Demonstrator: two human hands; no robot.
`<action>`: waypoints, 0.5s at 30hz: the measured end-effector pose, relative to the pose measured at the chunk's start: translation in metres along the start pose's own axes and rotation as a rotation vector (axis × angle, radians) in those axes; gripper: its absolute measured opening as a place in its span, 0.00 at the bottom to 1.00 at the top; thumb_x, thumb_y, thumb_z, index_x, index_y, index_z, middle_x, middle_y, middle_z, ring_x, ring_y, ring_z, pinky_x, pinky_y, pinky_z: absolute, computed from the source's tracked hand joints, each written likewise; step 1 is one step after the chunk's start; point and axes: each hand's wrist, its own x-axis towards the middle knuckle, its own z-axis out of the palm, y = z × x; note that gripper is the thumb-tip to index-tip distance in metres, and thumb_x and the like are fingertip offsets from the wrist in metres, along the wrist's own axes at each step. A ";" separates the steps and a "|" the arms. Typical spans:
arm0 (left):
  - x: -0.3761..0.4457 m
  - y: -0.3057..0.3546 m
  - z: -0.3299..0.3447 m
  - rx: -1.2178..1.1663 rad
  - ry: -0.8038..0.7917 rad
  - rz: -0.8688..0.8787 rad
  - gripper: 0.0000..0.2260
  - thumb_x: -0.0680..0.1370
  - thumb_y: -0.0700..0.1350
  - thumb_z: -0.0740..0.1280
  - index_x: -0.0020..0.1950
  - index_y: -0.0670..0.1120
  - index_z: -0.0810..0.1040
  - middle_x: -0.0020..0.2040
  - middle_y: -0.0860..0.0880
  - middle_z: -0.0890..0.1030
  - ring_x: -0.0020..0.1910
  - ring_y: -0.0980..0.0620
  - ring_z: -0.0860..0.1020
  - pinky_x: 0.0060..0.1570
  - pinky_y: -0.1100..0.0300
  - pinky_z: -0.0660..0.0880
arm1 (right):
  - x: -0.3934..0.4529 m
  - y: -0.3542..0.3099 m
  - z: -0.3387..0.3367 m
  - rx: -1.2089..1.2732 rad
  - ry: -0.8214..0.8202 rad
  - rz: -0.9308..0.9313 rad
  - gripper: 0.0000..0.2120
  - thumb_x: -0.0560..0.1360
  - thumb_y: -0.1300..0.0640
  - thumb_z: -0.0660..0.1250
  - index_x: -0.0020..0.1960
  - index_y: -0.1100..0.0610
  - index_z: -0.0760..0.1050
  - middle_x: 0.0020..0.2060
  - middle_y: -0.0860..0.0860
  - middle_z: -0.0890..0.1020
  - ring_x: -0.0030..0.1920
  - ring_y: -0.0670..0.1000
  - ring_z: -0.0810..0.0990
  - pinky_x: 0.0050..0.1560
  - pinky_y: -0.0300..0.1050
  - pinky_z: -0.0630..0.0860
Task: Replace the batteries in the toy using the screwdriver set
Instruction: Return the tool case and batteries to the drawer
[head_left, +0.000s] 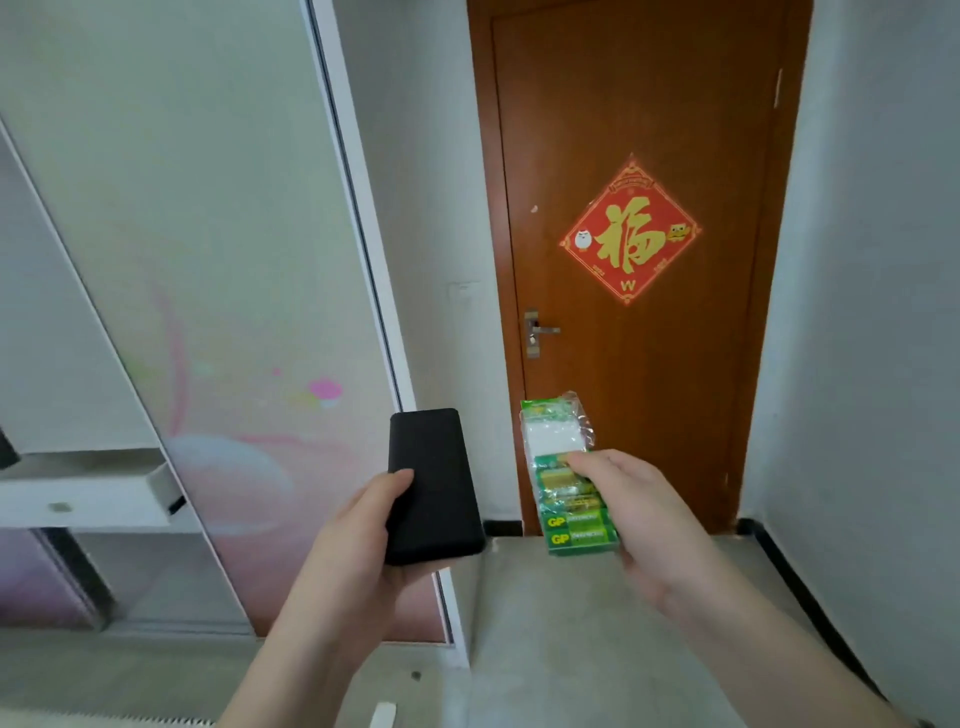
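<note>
Black case (434, 486): flat, rectangular, rounded corners, plain matte surface, closed. Held upright, tilted slightly left at the top, in the left hand (358, 545), thumb laid across its lower left edge.

Battery pack (569, 491): green packaging marked "GP", partly clear wrap with a white section near the top. Held upright in the right hand (644, 514), thumb pressed on its front; lower end lies against the palm.
</note>
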 end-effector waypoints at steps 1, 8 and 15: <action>0.010 0.004 0.006 0.008 0.017 0.017 0.09 0.80 0.42 0.62 0.53 0.39 0.78 0.37 0.45 0.85 0.32 0.51 0.83 0.26 0.58 0.78 | 0.014 -0.004 0.000 0.009 -0.024 -0.002 0.08 0.78 0.54 0.66 0.51 0.58 0.79 0.43 0.56 0.85 0.41 0.53 0.85 0.38 0.44 0.80; 0.057 0.025 0.019 0.045 0.128 0.095 0.09 0.80 0.42 0.63 0.54 0.39 0.79 0.39 0.45 0.85 0.34 0.51 0.83 0.29 0.59 0.79 | 0.094 -0.023 0.012 0.036 -0.191 0.018 0.09 0.78 0.55 0.65 0.52 0.59 0.79 0.43 0.59 0.85 0.39 0.53 0.84 0.44 0.49 0.78; 0.100 0.034 0.007 0.037 0.194 0.152 0.10 0.80 0.43 0.62 0.54 0.40 0.79 0.40 0.45 0.85 0.36 0.50 0.83 0.29 0.59 0.78 | 0.155 -0.023 0.048 0.096 -0.268 0.036 0.09 0.77 0.55 0.66 0.53 0.59 0.78 0.41 0.56 0.85 0.37 0.50 0.84 0.38 0.43 0.78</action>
